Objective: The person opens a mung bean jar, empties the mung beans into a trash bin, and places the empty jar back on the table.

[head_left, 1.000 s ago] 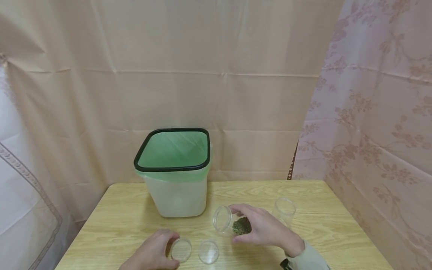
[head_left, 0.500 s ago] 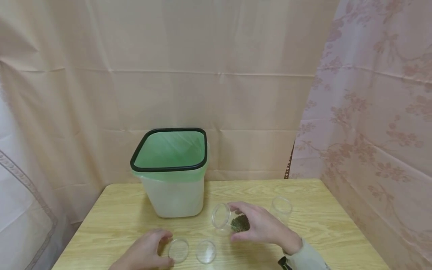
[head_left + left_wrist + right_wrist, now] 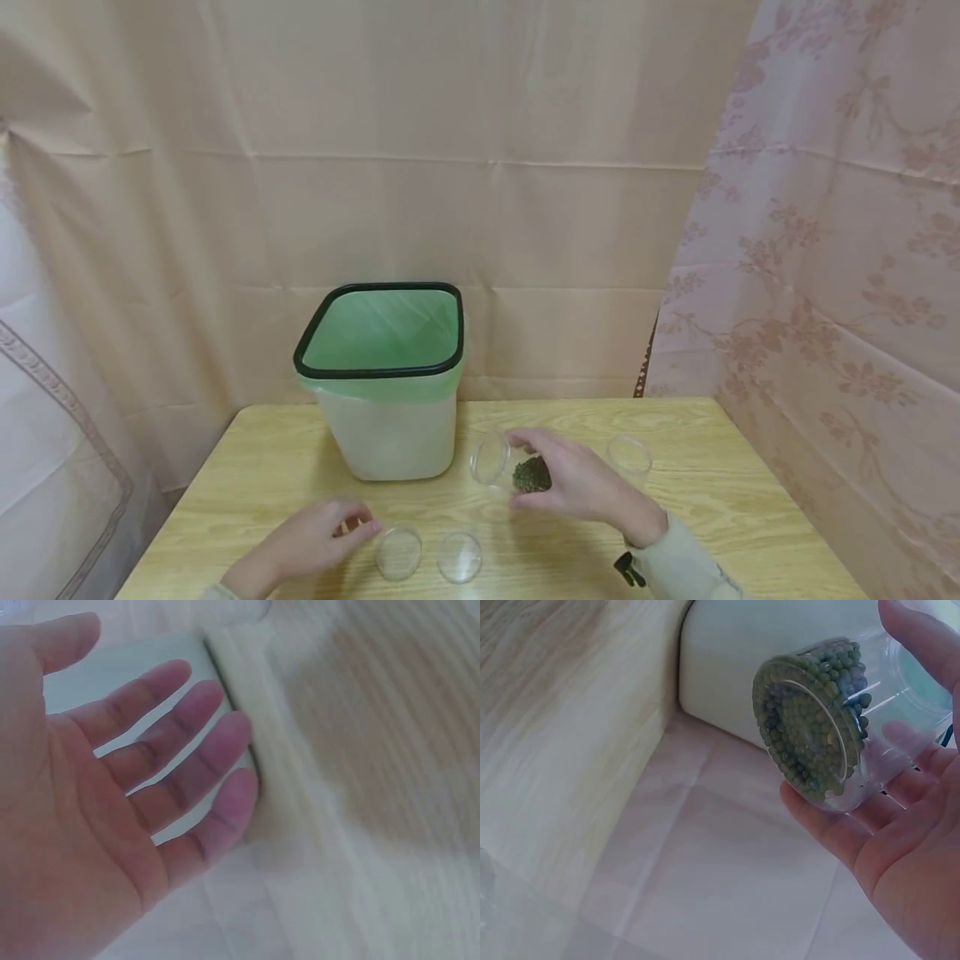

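Observation:
My right hand (image 3: 573,479) grips a clear plastic jar (image 3: 491,458), tilted with its mouth to the left. Small green beans (image 3: 810,724), which look like mung beans, have gathered at the jar's base. The right wrist view shows thumb and fingers on either side of the jar wall. My left hand (image 3: 318,537) holds nothing; its fingers are loosely bent in the left wrist view. Just right of its fingertips lies a clear round lid (image 3: 399,553). Beside that is a second clear lid (image 3: 460,557), flat on the table.
A pale bin (image 3: 397,437) with a green liner and black rim stands at the back left of the wooden table (image 3: 675,517). Behind my right hand stands another clear jar (image 3: 630,457), partly hidden. Curtains (image 3: 570,250) close off the back and sides.
My left hand has drawn back leftward from the lid, which stays on the table. My right hand has lifted the tilted jar slightly up and away.

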A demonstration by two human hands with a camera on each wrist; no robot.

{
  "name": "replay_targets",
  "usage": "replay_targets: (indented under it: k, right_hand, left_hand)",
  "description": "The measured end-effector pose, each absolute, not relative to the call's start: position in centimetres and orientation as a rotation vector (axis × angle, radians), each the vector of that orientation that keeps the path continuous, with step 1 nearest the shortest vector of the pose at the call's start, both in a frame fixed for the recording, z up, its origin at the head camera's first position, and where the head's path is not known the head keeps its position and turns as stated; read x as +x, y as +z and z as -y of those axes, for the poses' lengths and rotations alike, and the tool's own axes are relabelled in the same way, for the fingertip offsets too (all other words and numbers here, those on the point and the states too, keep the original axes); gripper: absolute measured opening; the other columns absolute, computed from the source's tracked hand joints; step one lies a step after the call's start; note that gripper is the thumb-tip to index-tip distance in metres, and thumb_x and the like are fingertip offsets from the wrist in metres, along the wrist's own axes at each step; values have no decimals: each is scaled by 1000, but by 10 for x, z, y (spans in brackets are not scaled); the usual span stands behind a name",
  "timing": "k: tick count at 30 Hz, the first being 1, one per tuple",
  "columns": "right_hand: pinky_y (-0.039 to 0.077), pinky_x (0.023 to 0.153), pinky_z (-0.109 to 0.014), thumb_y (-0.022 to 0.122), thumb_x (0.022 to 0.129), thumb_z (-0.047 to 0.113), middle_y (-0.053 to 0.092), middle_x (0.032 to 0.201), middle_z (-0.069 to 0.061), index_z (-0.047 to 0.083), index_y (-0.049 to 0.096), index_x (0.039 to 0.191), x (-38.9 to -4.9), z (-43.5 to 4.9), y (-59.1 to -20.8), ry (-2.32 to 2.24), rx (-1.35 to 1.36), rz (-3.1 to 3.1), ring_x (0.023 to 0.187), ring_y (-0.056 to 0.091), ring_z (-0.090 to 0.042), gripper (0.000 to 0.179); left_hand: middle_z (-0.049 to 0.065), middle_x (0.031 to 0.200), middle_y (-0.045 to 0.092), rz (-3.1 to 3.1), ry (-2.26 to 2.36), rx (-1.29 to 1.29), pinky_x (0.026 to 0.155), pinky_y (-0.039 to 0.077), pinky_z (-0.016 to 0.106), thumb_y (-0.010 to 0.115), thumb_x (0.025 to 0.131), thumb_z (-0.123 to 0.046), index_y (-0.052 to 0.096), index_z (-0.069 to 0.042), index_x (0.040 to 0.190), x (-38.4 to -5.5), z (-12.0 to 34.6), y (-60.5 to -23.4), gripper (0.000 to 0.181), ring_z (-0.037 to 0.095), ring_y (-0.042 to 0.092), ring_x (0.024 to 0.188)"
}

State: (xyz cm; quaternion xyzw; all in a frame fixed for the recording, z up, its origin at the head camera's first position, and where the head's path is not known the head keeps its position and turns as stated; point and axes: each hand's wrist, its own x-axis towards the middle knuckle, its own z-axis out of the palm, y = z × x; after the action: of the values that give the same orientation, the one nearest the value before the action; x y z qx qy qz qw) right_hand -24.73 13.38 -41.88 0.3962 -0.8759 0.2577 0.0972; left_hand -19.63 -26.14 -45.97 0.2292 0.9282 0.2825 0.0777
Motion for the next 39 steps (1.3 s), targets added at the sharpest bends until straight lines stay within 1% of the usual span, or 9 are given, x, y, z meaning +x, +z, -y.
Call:
replay_targets:
  k: [2,8,15,22,26,29,32,35,39]
  right_hand:
    - [53,98,-40,82,81,51,62,134,-1,11,52,143,-249,-133,-415,741,1170,2606,114,63,-18,79]
    - [52,99,-42,85,80,45,61,136,-4,8,51,143,-251,-130,-399,741,1142,2633,116,63,-22,80]
    - [52,100,-43,84,81,44,61,135,-7,5,50,143,-254,-129,-383,708,1149,2618,117,63,-24,81]
    - [53,98,-42,85,81,43,62,133,-6,8,49,143,-257,-128,-369,687,1142,2622,116,64,-25,80]
    - [53,98,-44,85,81,43,63,132,-8,6,50,142,-260,-127,-361,657,1140,2607,115,64,-27,79]
    - [52,99,-42,85,81,43,63,133,-8,5,50,142,-263,-126,-356,634,1133,2599,115,64,-25,80]
    - [52,99,-41,84,81,43,62,134,-9,5,50,142,-266,-125,-352,640,1128,2593,115,63,-24,80]
    - [52,99,-42,84,82,42,61,135,-12,3,49,143,-270,-124,-347,664,1129,2592,116,63,-26,80]
    - [52,99,-42,85,82,40,61,136,-11,4,49,142,-273,-125,-343,678,1109,2593,116,63,-26,78]
  left_hand:
    - [-14,90,63,-2780,823,684,66,52,31,53,104,-44,72,-23,102,-196,264,-455,28,2,57,78]
    - [-10,91,64,-2789,796,611,67,52,32,52,104,-45,71,-22,104,-194,270,-440,30,5,59,78]
    - [-7,97,69,-2820,800,581,73,55,38,52,105,-45,72,-15,107,-201,274,-421,36,13,64,84]
    - [-6,95,70,-2919,776,480,77,55,42,48,106,-47,71,-17,103,-205,273,-401,38,17,67,89]
    - [-2,103,71,-2937,813,399,83,54,45,46,106,-48,72,-13,113,-206,273,-389,45,19,67,97]
    - [0,104,71,-2901,892,320,86,54,45,42,107,-51,71,-9,117,-208,274,-379,52,18,66,97]
    - [1,100,69,-2851,1007,255,83,54,42,36,109,-50,70,-5,117,-212,276,-370,58,18,65,93]
    - [3,96,68,-2826,1109,200,74,55,39,32,109,-50,69,-1,117,-214,278,-363,62,18,64,87]
    - [6,94,66,-2817,1218,142,66,55,37,31,108,-53,68,1,117,-216,278,-356,66,21,62,83]
